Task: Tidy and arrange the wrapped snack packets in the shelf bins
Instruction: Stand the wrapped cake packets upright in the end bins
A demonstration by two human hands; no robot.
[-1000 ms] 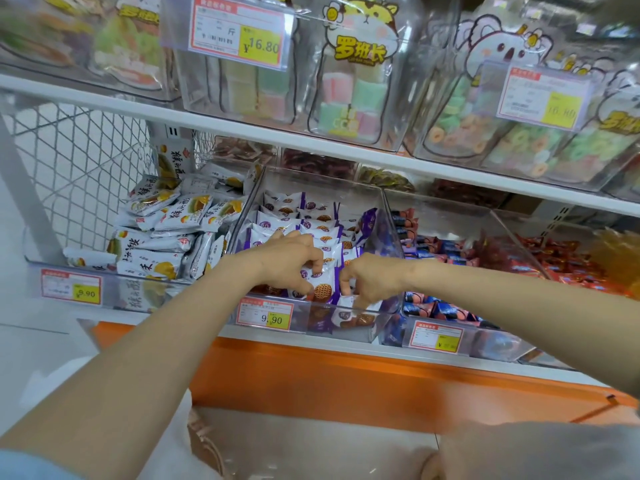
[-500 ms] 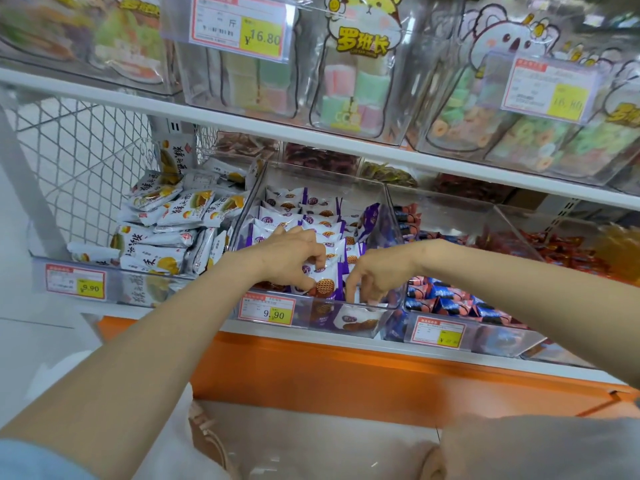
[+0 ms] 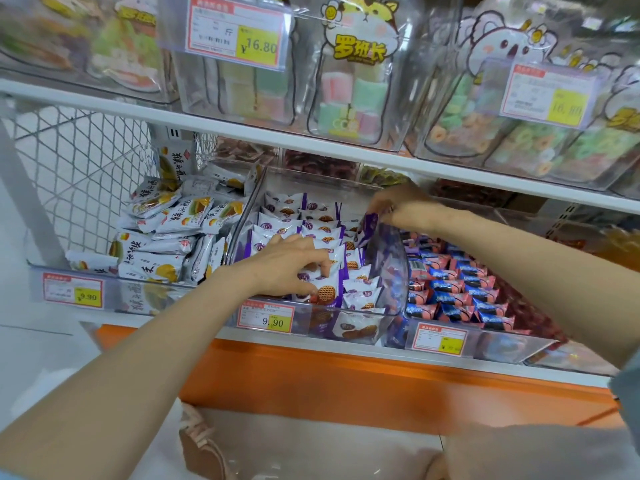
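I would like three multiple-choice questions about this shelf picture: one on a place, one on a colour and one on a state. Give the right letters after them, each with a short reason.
1. Where is the right hand?
A. at the back right of the middle bin
B. inside the left bin
C. on the upper shelf

2. What colour is the panel under the lower shelf?
A. green
B. orange
C. black

3. What is the left hand doing?
A. hanging beside the body
B. holding a price tag
C. gripping the purple-and-white packets at the front of the middle bin

Answers:
1 A: the right hand pinches a purple packet at that far corner.
2 B: an orange band runs below the bins.
3 C: its fingers and thumb close round the front packets.
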